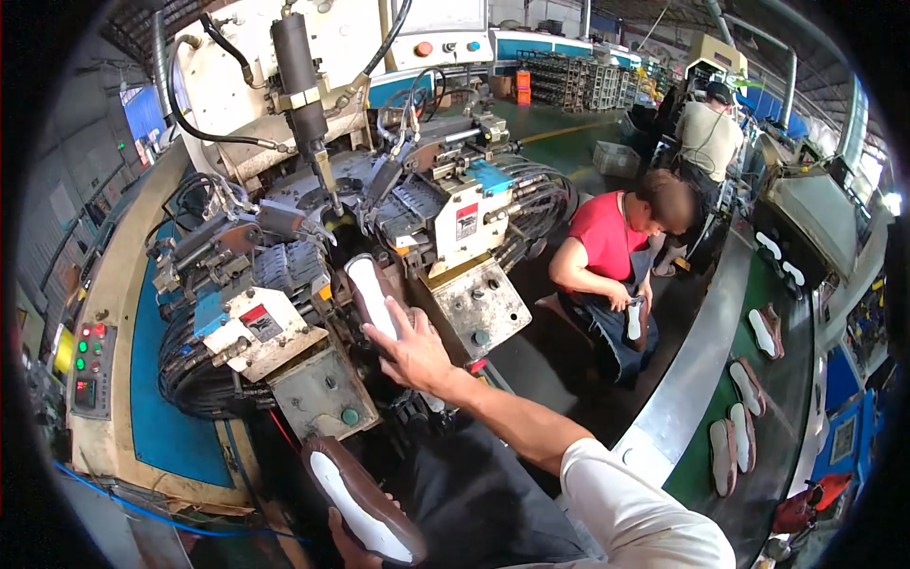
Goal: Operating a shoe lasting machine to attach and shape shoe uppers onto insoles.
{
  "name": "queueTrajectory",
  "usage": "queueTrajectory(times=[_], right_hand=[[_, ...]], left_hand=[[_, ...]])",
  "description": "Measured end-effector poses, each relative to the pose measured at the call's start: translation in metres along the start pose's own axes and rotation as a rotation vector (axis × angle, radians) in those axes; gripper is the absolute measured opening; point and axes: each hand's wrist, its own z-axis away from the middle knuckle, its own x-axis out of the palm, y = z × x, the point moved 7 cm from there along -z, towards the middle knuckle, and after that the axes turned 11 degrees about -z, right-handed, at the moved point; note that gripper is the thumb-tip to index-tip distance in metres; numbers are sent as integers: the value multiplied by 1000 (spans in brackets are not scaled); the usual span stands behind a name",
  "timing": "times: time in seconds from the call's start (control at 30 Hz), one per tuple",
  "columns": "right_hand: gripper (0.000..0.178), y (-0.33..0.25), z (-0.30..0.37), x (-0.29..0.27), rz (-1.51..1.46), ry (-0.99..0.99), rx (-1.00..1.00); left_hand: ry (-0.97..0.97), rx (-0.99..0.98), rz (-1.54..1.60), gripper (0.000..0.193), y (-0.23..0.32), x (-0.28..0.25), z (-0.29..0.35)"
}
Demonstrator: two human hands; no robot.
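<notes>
My right hand (417,351) reaches forward and grips the near end of a brown shoe upper (368,289), its white underside facing up. The far end of that upper points in between the clamps of a large machine (327,204). Low in the picture, my left hand (347,542) is closed around a second brown shoe upper (353,498), also white side up and tilted. That upper covers most of my left hand; some fingers show along its edges. Two metal boxes with knobs, a left one (327,387) and a right one (482,313), flank my right hand.
A control panel (93,372) with coloured buttons stands at the left. To the right, a seated co-worker in red (607,237) holds another shoe (634,321). Several shoe uppers lie on a green conveyor (697,465). Farther back is another person (711,133).
</notes>
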Motion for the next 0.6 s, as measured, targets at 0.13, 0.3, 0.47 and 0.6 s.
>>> queueTrajectory(times=[0.13, 0.3, 0.47, 0.6], right_hand=[[81, -5, 7, -1, 6, 150, -224], [73, -10, -4, 12, -47, 128, -250], [84, 16, -63, 17, 110, 178, -221], [83, 19, -115, 29, 65, 167, -223]], left_hand=[[-64, -28, 6, 113, -16, -9, -7], [-7, -135, 276, 101, -31, -1, -10], [-11, -135, 310, 94, -23, 43, -15], [-80, -122, 252, 92, -33, 31, -35]])
